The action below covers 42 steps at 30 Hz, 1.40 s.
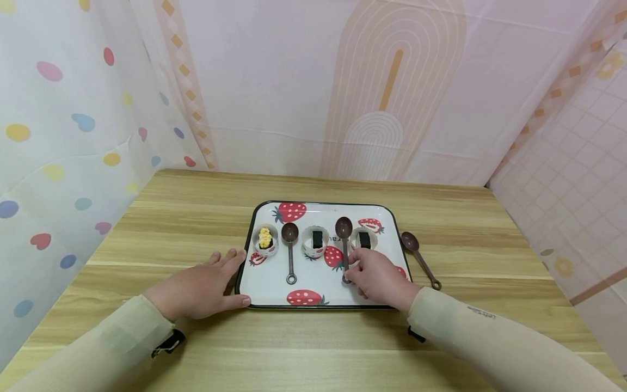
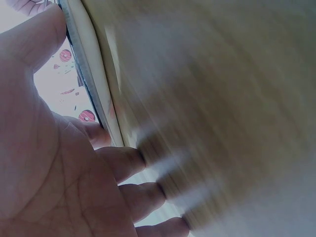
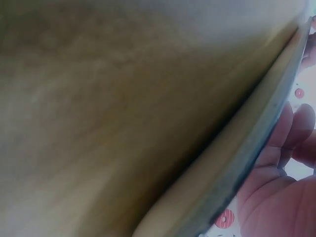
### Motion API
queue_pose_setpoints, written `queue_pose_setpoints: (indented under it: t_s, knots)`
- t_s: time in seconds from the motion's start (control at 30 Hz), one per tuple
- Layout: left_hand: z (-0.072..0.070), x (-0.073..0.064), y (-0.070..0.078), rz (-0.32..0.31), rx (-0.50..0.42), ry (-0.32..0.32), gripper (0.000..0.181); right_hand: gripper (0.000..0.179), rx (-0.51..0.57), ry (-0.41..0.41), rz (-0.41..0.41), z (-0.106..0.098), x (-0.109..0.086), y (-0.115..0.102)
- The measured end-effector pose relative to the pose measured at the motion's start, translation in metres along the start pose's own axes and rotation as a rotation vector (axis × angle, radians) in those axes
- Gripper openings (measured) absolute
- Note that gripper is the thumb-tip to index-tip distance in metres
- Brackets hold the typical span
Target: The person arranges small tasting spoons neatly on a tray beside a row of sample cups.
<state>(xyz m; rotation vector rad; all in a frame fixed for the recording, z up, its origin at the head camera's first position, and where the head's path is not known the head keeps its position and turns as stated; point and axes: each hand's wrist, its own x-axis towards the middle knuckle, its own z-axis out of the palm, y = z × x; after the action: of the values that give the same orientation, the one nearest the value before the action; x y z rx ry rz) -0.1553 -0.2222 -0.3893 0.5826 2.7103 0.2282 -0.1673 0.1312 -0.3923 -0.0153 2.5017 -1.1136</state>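
My right hand [image 1: 379, 277] pinches the handle of a dark brown spoon [image 1: 344, 227] over the right half of a white strawberry-print tray [image 1: 269, 288]. The spoon's bowl points away from me. With fingers spread, my left hand [image 1: 203, 286] touches the tray's left edge; the left wrist view shows its palm [image 2: 54, 173] beside the rim. A second brown spoon [image 1: 290, 233] lies on the tray between a paper cup [image 1: 271, 252] of yellow-topped sushi and a middle cup [image 1: 307, 249] with seaweed-wrapped sushi. A right-hand cup [image 1: 373, 239] holds similar sushi, its lower part hidden by my right hand.
A third brown spoon [image 1: 411, 241] lies on the wooden table [image 1: 313, 348] just right of the tray, close to my right forearm. Patterned cloth [image 1: 274, 98] hangs behind the table and at both sides.
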Motion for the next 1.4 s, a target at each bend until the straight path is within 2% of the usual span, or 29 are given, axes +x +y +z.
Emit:
queue_pose_setpoints:
  t_s: [0.3, 0.6, 1.1, 1.4]
  knots:
    - [0.0006, 0.0008, 0.0, -0.002, -0.004, -0.002, 0.113, 0.012, 0.015, -0.014, 0.035, 0.0034, 0.0026, -0.0016]
    - [0.0005, 0.0007, -0.0005, -0.008, -0.008, -0.011, 0.113, 0.009, -0.035, -0.016, 0.039, 0.0069, 0.0055, -0.0026]
    - [0.0006, 0.0005, 0.0, -0.01, -0.001, -0.012, 0.113, 0.006, -0.053, -0.025, 0.081, 0.0077, 0.0086, -0.0051]
    - [0.0007, 0.0005, -0.0004, -0.004, 0.009, -0.005, 0.113, 0.006, -0.057, -0.033, 0.079, 0.0081, 0.0102, -0.0071]
